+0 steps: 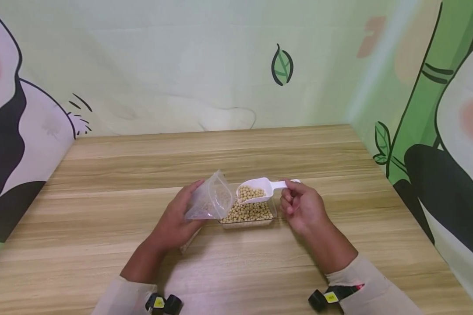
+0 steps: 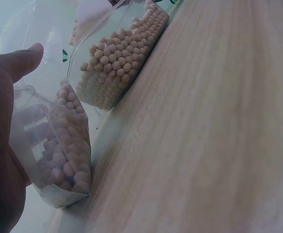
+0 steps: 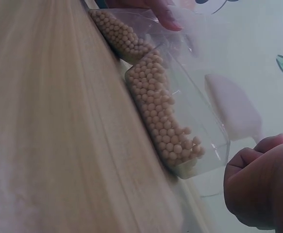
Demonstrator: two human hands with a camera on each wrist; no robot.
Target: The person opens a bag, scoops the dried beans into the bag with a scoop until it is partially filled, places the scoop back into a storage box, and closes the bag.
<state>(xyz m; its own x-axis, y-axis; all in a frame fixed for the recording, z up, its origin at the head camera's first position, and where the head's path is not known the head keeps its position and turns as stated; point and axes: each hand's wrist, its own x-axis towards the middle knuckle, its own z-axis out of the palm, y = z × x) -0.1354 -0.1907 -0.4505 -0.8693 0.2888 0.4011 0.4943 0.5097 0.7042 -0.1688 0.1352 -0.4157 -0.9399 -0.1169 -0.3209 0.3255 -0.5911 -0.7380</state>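
A white plastic scoop (image 1: 265,186) carries a small heap of soybeans (image 1: 250,192) above a clear rectangular container (image 1: 247,223). My right hand (image 1: 305,208) grips the scoop by its handle. More soybeans (image 3: 156,111) fill much of the container, sloping lower toward one end in the right wrist view. My left hand (image 1: 179,218) holds a clear plastic bag (image 1: 210,199) just left of the container, its open mouth tilted toward the scoop. In the left wrist view soybeans (image 2: 66,155) lie in the bottom of the bag, close over the wooden table.
The wood-grain table (image 1: 102,188) reaches back to a pale green wall (image 1: 161,65) with cartoon panda and bamboo prints. Each sleeve carries a black wrist camera, one at the left (image 1: 163,302) and one at the right (image 1: 331,297).
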